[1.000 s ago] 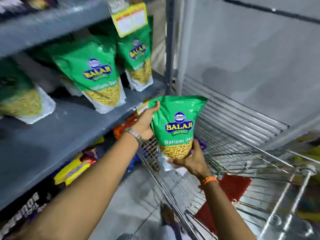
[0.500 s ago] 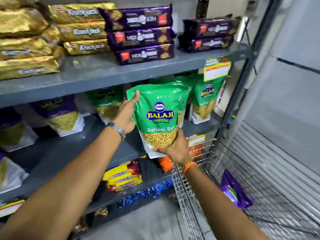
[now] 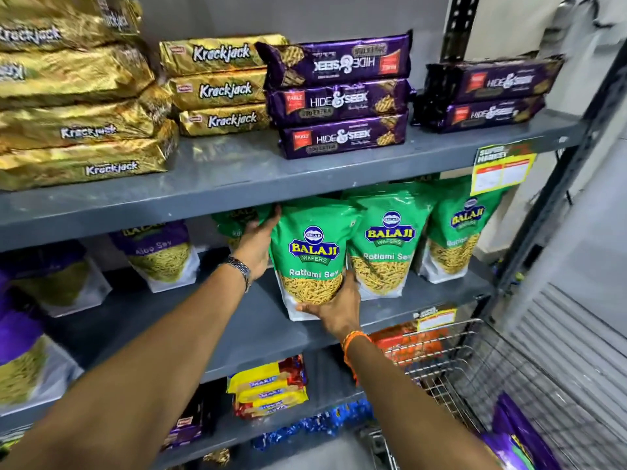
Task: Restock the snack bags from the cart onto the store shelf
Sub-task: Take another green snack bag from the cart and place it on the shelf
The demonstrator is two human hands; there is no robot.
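Observation:
A green Balaji Ratlami Sev bag [image 3: 314, 256] stands upright on the grey middle shelf [image 3: 244, 320], held from both sides. My left hand [image 3: 256, 247] grips its upper left edge. My right hand [image 3: 334, 305] cups its bottom right corner. Two more green bags [image 3: 386, 239] stand to its right, and another green bag [image 3: 234, 222] is partly hidden behind my left hand. The wire cart [image 3: 451, 361] is at the lower right with a purple bag [image 3: 515, 435] in it.
Purple Aloo Sev bags [image 3: 159, 256] stand on the same shelf to the left. Gold Krackjack packs [image 3: 220, 86] and purple Hide & Seek packs [image 3: 342, 100] fill the shelf above. Biscuit packs [image 3: 268, 388] lie below. A yellow price tag [image 3: 502, 171] hangs at the right.
Both hands carried the green bag up from the cart and set it on the middle shelf beside the other green bags. My view swung from the cart toward the shelves.

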